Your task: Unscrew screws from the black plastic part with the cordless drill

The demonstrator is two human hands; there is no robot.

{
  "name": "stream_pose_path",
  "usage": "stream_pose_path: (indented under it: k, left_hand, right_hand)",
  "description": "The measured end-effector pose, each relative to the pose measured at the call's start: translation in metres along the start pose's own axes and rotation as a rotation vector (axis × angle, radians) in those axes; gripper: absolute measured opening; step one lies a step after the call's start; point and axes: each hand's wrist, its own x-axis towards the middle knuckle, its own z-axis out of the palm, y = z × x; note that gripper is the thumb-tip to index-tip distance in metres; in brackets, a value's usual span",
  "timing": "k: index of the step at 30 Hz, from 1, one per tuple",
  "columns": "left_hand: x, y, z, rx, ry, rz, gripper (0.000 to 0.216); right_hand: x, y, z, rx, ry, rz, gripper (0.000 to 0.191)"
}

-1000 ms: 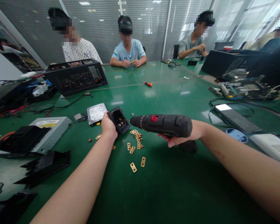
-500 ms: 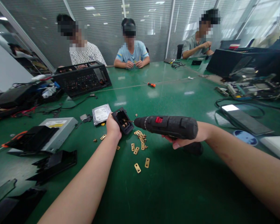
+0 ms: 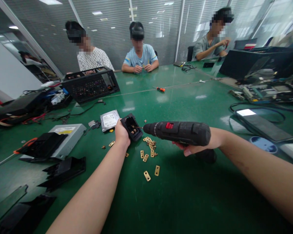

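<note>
My left hand [image 3: 122, 134] grips a small black plastic box [image 3: 132, 126], tilted so that its open side faces right. Brass-coloured terminals [image 3: 133, 129] show inside it. My right hand [image 3: 192, 147] is wrapped round the handle of a black cordless drill [image 3: 178, 131] with a red switch on top. The drill lies level, and its thin bit [image 3: 139, 127] reaches into the box; whether the tip touches a screw cannot be made out. Below the box, several flat brass plates [image 3: 146, 175] with holes and small brass screws [image 3: 154, 143] lie on the green table.
A hard drive [image 3: 109, 120] lies beyond my left hand. To the left are a metal optical drive [image 3: 70, 131], broken black plastic pieces [image 3: 65, 172] and a black computer case [image 3: 92, 84]. An orange screwdriver [image 3: 160, 89] lies mid-table. Circuit boards [image 3: 266, 91] sit at right; several people sit opposite.
The whole view has shifted slightly, so things appear a little further right. Both hands keep their holds, with the drill bit still in the box.
</note>
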Motion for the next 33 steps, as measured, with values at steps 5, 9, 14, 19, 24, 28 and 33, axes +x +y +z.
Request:
stream_pose_path:
  k: [5,9,14,19,24,28,33]
  left_hand:
    - [0.0005,-0.0009,-0.002,0.009,-0.016,-0.001,0.017]
    - [0.0019,-0.0011,-0.0014,0.016,-0.008,0.023,0.017]
    - [0.0039,-0.0011,-0.0001,0.019,0.002,0.023,0.018]
    - [0.0037,-0.0014,0.0006,0.0,0.006,0.015,0.02]
    - [0.0022,-0.0011,0.0011,0.002,0.012,0.028,0.02]
    - [0.0028,-0.0014,0.0002,0.002,0.001,0.017,0.023]
    - [0.0036,-0.0016,-0.0007,0.0,-0.002,0.017,0.024]
  right_hand:
    - [-0.0011,-0.0037,-0.0017,0.003,-0.013,0.011,0.076]
    - [0.0005,-0.0019,-0.0014,0.0,-0.002,-0.033,0.068]
    - [0.0028,0.0006,-0.0011,-0.026,0.0,-0.101,0.079]
    - [0.0026,0.001,-0.0004,-0.021,0.01,-0.092,0.077]
    - [0.002,0.0006,-0.0004,-0.003,0.02,-0.088,0.068]
    - [0.0018,0.0009,-0.001,0.014,0.02,-0.06,0.067]
    - [0.0021,0.0005,-0.0008,0.012,0.023,-0.084,0.075]
